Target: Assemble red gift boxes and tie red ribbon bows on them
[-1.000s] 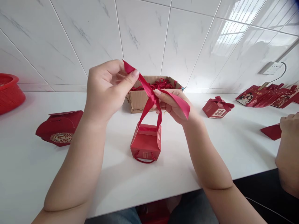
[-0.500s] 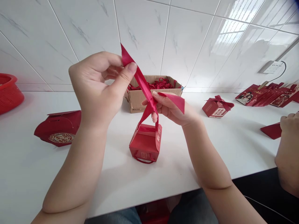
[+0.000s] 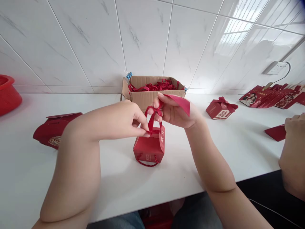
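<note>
A small red gift box [image 3: 149, 148] with a twisted cord handle stands on the white table in front of me. Red ribbon [image 3: 152, 122] rises from its top into a loop between my hands. My left hand [image 3: 137, 122] pinches the ribbon low, just above the box's top. Higher up on the right, my right hand [image 3: 170, 109] has its fingers closed on the ribbon, and one wide ribbon end sticks out over its back toward the right.
A cardboard box [image 3: 143, 99] of red ribbons sits against the tiled wall. Left are a red box [image 3: 51, 128] and a red basket [image 3: 9, 97]. Right stand a bow-tied box [image 3: 221, 109] and flat red bags [image 3: 257, 97]; another person's hand [image 3: 295, 130] touches a red piece.
My left hand has swung down and right from above, bringing its ribbon end down to the box top and forming a loop. My right hand has barely moved.
</note>
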The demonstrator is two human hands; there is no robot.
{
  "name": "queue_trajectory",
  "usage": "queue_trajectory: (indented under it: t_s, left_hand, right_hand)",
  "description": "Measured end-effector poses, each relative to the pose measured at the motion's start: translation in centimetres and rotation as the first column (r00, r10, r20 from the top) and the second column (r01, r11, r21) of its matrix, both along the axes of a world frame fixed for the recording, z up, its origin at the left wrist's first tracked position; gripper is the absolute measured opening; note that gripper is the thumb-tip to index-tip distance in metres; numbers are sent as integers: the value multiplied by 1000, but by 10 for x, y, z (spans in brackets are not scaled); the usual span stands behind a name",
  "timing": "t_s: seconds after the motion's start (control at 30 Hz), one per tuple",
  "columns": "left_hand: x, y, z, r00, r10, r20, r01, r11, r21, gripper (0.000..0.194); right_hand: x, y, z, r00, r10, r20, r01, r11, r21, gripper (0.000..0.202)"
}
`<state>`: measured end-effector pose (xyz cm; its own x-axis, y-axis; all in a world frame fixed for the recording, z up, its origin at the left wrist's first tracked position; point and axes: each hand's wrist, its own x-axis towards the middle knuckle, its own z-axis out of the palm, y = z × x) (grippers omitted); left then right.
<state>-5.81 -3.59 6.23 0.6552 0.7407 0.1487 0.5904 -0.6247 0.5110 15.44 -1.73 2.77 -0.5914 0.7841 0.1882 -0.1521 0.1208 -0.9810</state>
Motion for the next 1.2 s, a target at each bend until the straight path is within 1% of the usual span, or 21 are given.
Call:
queue_trajectory:
  t_s: [0.07,0.1,0.13,0.17,0.23,0.27,0.3,0.33,0.37,0.43,0.5,0.57,0.6,0.7,0.77,0.83,0.9,0.93,1.0,1.07,1.2]
  left_hand:
    - [1,10,-2,975,-69,-212,49,994,-100,14]
    - [0,15,-2,965,-82,-250,54,991,-119,17]
    - [0,19,-3,969,-68,-237,44,994,-104,18]
    - [-1,23,-3,980,-39,-197,26,997,-71,19]
    - [-1,29,-4,996,37,-85,-36,999,12,20]
    - [0,31,-5,998,65,-26,-64,997,31,22]
    - [2,32,-7,996,79,36,-80,997,21,24]
    - [5,32,-8,991,82,101,-81,997,-18,27]
    - [8,33,-9,983,75,165,-62,995,-83,31]
    - [15,33,-10,956,46,290,26,971,-239,38]
    - [21,33,-11,919,21,394,129,927,-351,40]
    - [25,33,-12,879,19,476,200,892,-405,36]
    - [27,33,-13,856,32,516,217,884,-414,35]
    - [29,33,-13,791,90,606,223,879,-422,33]
    - [30,35,-13,768,125,629,203,883,-423,29]
    - [29,36,-13,760,168,629,158,889,-429,24]
    - [29,38,-13,752,214,624,100,898,-428,23]
    - [28,39,-13,748,231,622,74,903,-424,23]
    - [28,41,-14,747,259,612,20,911,-411,24]
    - [29,42,-15,748,287,598,-43,921,-388,25]
    - [29,43,-16,737,341,583,-163,927,-337,27]
  right_hand:
    - [-2,-6,2,998,-57,26,54,995,81,39]
    - [-3,-9,3,992,-112,53,103,983,151,39]
    - [-4,-13,4,978,-191,84,166,956,242,40]
    - [-6,-16,4,951,-289,111,234,907,350,40]
    - [-8,-20,5,873,-472,119,329,752,571,41]
    - [-8,-21,5,843,-529,99,345,672,655,40]
    - [-9,-22,5,829,-555,78,343,613,712,39]
    - [-10,-22,4,830,-554,55,334,575,747,38]
    - [-10,-22,3,842,-538,39,320,557,766,37]
    - [-10,-20,1,867,-497,18,300,552,778,37]
    - [-10,-18,-1,880,-474,19,279,549,788,38]
    - [-9,-16,-2,886,-463,41,248,545,801,38]
    - [-9,-16,-3,888,-457,56,228,543,808,37]
    - [-7,-15,-3,892,-441,101,166,527,834,36]
    - [-6,-17,0,878,-460,137,129,501,856,34]
    - [-4,-21,3,838,-512,187,99,480,872,33]
    - [-2,-28,7,779,-573,256,71,486,871,31]
    - [0,-32,9,746,-596,297,56,501,864,30]
    - [3,-41,12,681,-616,397,14,552,834,29]
    - [5,-49,15,631,-605,485,-37,601,798,28]
    - [7,-60,21,564,-560,607,-116,674,729,34]
